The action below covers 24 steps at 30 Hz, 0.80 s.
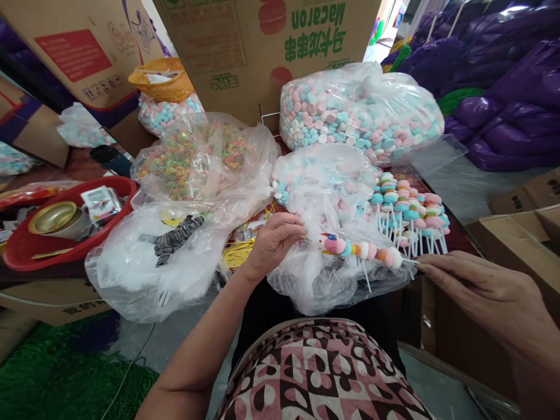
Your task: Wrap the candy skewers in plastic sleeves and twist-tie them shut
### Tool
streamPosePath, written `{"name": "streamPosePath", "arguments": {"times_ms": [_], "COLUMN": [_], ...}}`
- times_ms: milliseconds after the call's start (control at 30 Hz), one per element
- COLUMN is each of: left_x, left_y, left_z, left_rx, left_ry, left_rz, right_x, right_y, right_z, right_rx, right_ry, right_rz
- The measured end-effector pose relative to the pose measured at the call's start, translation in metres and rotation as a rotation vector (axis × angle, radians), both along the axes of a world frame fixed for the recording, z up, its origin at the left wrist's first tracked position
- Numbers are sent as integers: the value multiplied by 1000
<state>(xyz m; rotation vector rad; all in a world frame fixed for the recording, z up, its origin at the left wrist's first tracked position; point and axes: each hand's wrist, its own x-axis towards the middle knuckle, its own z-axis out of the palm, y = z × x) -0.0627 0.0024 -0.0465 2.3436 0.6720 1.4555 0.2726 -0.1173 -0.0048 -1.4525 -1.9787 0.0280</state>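
A skewer of pink, blue, white and orange candies [370, 251] lies level between my hands, inside or behind a clear wrapper at its left part. My left hand [280, 240] pinches the wrapper's left end, by a small red and blue printed piece. The fingers of my right hand [464, 273] close on the white stick at the right end. Beneath the skewer is a crumpled clear bag [306, 280]. Finished-looking candy skewers [406, 207] are piled just behind, their white sticks pointing toward me.
Bags of marshmallows [359, 116] and ring candies [196, 157] stand behind. At the left are a red basin [21, 248], a plastic bag [131, 262] with a dark striped item, and a yellow basket [161, 87]. Cardboard boxes [262, 70] and purple bags [516, 116] surround the table.
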Motion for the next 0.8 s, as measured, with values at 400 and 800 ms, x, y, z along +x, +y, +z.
{"name": "streamPosePath", "arguments": {"times_ms": [400,800], "left_x": [3,3], "left_y": [-1,1], "left_z": [2,2], "left_rx": [52,69], "left_ry": [72,74], "left_rz": [9,22], "right_x": [-5,-6], "right_y": [0,4], "right_z": [1,-2], "right_rx": [-234,-290], "right_ry": [146,52], "right_rz": [-100,-12]}}
